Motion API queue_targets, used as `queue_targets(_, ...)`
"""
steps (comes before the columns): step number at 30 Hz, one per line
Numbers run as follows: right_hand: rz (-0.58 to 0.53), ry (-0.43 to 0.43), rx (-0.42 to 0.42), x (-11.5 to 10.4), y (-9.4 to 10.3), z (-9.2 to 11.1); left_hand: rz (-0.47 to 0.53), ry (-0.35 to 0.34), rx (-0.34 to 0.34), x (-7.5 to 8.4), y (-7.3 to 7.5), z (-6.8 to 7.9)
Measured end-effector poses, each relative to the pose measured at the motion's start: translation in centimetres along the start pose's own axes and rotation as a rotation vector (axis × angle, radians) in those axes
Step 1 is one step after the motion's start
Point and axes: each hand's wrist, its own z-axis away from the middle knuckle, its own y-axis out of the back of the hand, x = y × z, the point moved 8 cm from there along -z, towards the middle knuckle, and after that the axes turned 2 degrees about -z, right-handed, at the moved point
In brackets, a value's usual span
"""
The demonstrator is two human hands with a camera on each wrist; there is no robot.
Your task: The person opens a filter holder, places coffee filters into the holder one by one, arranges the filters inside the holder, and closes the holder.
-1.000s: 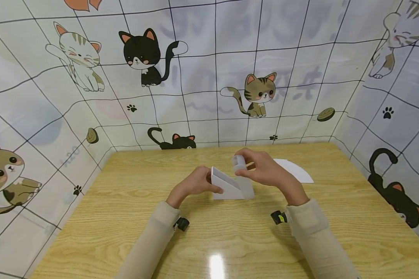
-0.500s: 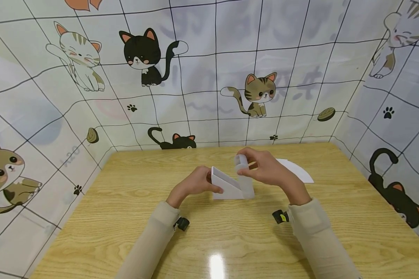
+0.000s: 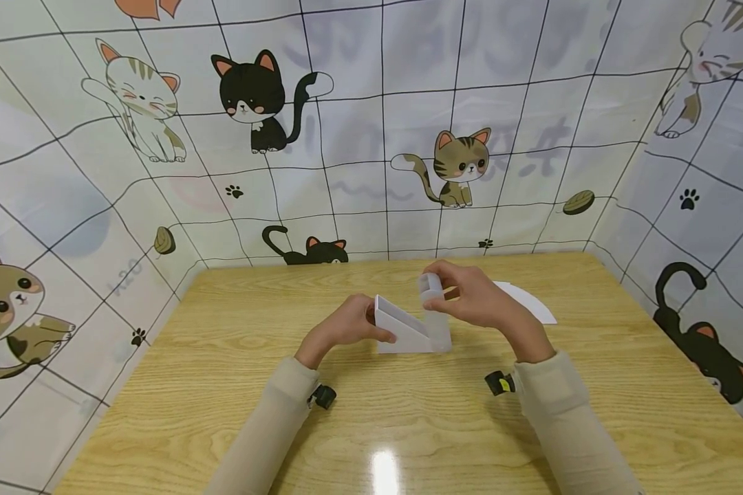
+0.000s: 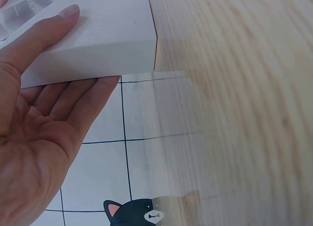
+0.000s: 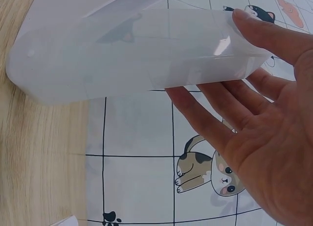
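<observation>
A white wedge-shaped box [image 3: 402, 337] with a sloping open top stands on the table. My left hand [image 3: 349, 321] grips its tall end, the thumb on the near side and the other fingers behind; the left wrist view shows the thumb lying along the box's white wall [image 4: 110, 37]. From the box's low right end a frosted, see-through lid [image 3: 435, 320] rises almost upright. My right hand [image 3: 470, 297] holds the lid's upper end between thumb and fingers. In the right wrist view, the lid [image 5: 122, 55] reaches from the box to those fingertips, its lower end rounded.
A fan-shaped white sheet [image 3: 529, 306] lies on the wooden table [image 3: 396, 419] behind the right forearm, partly hidden by the right hand. A cloth with cat drawings [image 3: 359, 103] hangs along the back and both sides.
The right hand has shifted slightly to the right with the top of the lid, which leans a little farther from the box. The left hand and box have stayed put.
</observation>
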Motion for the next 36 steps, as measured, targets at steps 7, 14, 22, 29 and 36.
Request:
queue_targets(7,-0.008,0.013,0.001,0.17,0.11,0.03,-0.006,0.000,0.003,0.07,-0.03,0.04)
queue_targets(14,-0.011,0.006,0.000,0.20,0.23,0.14,-0.014,0.001,0.004,-0.06,-0.04,0.02)
queue_targets(22,-0.006,-0.012,0.003,0.23,0.53,0.30,-0.021,0.008,0.007,0.06,0.04,0.08)
queue_targets(29,-0.008,-0.016,0.003,0.32,0.64,0.35,-0.015,0.006,0.007,0.13,0.07,0.09)
queue_targets(36,-0.005,-0.031,0.001,0.58,0.79,0.41,-0.023,0.008,0.009,0.08,0.09,0.08)
